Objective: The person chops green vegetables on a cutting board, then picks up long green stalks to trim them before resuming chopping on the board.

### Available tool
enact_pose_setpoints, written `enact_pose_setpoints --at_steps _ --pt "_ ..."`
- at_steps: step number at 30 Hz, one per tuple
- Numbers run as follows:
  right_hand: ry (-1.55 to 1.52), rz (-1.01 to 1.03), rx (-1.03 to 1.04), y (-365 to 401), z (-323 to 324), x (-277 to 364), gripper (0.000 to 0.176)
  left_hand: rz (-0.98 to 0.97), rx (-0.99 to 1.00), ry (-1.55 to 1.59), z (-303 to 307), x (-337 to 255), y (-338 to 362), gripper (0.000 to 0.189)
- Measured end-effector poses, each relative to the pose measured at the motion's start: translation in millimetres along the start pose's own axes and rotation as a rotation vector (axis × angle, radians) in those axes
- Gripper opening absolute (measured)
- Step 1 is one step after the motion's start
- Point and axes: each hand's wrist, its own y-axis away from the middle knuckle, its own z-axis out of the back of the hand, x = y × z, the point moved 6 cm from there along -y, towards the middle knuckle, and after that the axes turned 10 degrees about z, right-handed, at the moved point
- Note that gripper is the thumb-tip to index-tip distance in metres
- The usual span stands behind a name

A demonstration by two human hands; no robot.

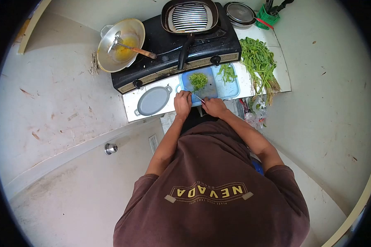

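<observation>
My right hand (213, 107) is closed round the handle of a small knife (199, 97), whose blade points left and away from me over the near edge of a blue cutting board (209, 87). My left hand (183, 101) is closed at the board's near left corner, close to the blade tip; what its fingers hold, if anything, is too small to make out. Chopped greens (198, 81) lie in a heap on the board, beyond both hands. Some loose leaves (227, 73) rest on the light blue tray (233, 90) to the right.
Behind the board stands a black stove (154, 67) with a grill pan (189, 18) and a wok (104, 55) holding a ladle (136, 50). A grey oval plate (153, 101) lies left. Leafy greens (257, 59), a strainer (240, 14) and a green basket (268, 17) are right.
</observation>
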Motion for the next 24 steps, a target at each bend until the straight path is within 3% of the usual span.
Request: enact_pose_setpoints --at_steps 24 --pt "-0.016 0.007 0.005 0 4 0 0.038 0.012 -0.003 0.066 2 2 2 0.008"
